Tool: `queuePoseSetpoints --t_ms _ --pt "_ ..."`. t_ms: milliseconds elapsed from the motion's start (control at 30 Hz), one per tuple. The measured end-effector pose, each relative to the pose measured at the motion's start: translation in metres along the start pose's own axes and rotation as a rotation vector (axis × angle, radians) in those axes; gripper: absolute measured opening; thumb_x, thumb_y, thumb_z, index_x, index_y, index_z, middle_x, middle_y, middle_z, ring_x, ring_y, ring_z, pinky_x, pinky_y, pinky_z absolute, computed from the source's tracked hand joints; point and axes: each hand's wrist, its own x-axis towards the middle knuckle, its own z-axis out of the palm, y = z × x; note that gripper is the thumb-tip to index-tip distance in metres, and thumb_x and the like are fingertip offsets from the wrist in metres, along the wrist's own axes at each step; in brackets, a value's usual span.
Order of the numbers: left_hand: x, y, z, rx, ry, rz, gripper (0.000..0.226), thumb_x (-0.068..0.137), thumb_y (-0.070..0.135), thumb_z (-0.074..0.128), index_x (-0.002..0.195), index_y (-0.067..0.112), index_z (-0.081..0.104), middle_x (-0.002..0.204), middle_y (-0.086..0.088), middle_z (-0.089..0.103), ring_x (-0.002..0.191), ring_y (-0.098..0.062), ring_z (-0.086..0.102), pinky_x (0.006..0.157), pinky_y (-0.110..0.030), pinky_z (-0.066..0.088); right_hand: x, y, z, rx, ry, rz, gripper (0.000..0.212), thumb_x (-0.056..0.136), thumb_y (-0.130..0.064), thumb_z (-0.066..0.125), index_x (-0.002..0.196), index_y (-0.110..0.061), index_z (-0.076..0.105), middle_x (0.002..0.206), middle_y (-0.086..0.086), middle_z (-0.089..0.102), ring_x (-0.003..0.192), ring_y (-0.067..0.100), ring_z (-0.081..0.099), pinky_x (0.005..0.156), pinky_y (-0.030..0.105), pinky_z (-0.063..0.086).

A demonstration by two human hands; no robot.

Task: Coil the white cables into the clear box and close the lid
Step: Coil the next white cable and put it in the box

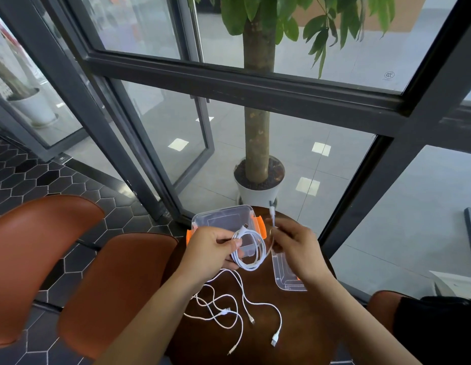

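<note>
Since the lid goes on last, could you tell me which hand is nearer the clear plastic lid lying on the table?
Right. The right hand hovers directly over the lid; the left hand is off to its left.

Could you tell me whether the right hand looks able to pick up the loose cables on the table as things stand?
Probably not yet: the right hand pinches the end of the coiled cable; nothing blocks the loose cables.

Bright daylight through glass wall [321, 48]; glare patches on floor tiles [308, 186]; fisheye bending at edges; slight softness.
</note>
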Motion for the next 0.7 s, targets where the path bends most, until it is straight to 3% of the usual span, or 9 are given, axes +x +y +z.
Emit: queuePoseSetpoints --t_ms 67,167,267,400,567,700 --pt "0.000 0.000 -0.001 0.027 -0.037 -0.017 0.017 0.096 0.006 0.064 0.108 0.005 0.075 0.081 -0.008 0.078 0.076 -0.018 0.078 0.072 -0.042 0.065 0.001 0.005 -0.007 -0.432 -0.066 -0.368 0.030 0.098 -0.016 0.049 0.111 -0.028 0.073 0.087 -0.005 0.073 0.080 0.016 0.065 0.068 0.041 0.056" --pt "-0.002 0.001 -0.002 0.076 -0.069 -0.016 0.017 0.097 0.007 0.063 0.108 0.006 0.075 0.082 -0.007 0.078 0.075 -0.016 0.077 0.070 -0.037 0.065 -0.003 0.004 -0.013 -0.636 -0.152 -0.649 0.042 0.088 -0.009 0.066 0.128 -0.023 0.067 0.092 0.000 0.072 0.076 0.019 0.062 0.060 0.035 0.054" --pt "-0.003 0.000 -0.003 0.063 -0.051 -0.028 0.017 0.096 0.006 0.063 0.108 0.004 0.075 0.082 -0.008 0.077 0.074 -0.016 0.077 0.068 -0.034 0.065 -0.009 -0.003 -0.019 -0.575 -0.123 -0.581 0.044 0.091 -0.009 0.068 0.130 -0.026 0.059 0.092 -0.003 0.073 0.078 0.016 0.066 0.063 0.035 0.058" --pt "-0.004 -0.002 -0.004 0.029 -0.034 -0.038 0.018 0.096 0.006 0.064 0.110 0.004 0.075 0.084 -0.010 0.077 0.074 -0.018 0.078 0.071 -0.039 0.065 -0.011 -0.007 -0.029 -0.551 -0.143 -0.637 0.027 0.090 -0.008 0.065 0.111 -0.023 0.073 0.092 -0.005 0.074 0.080 0.015 0.066 0.063 0.036 0.057" --pt "-0.005 0.002 0.001 0.035 -0.018 -0.028 0.017 0.097 0.007 0.063 0.108 0.005 0.075 0.087 -0.010 0.077 0.076 -0.017 0.078 0.071 -0.039 0.065 -0.015 -0.016 -0.030 -0.649 -0.138 -0.647 0.022 0.086 -0.016 0.062 0.098 -0.021 0.080 0.075 -0.004 0.070 0.064 0.013 0.059 0.051 0.034 0.052" --pt "-0.004 0.002 0.009 0.149 -0.005 0.025 0.015 0.097 0.011 0.063 0.104 0.009 0.076 0.085 -0.005 0.076 0.075 -0.017 0.077 0.069 -0.036 0.065 -0.008 -0.016 -0.023 -0.786 -0.216 -0.559 0.023 0.090 -0.023 0.057 0.093 -0.024 0.080 0.078 -0.003 0.073 0.068 0.014 0.064 0.057 0.027 0.053"
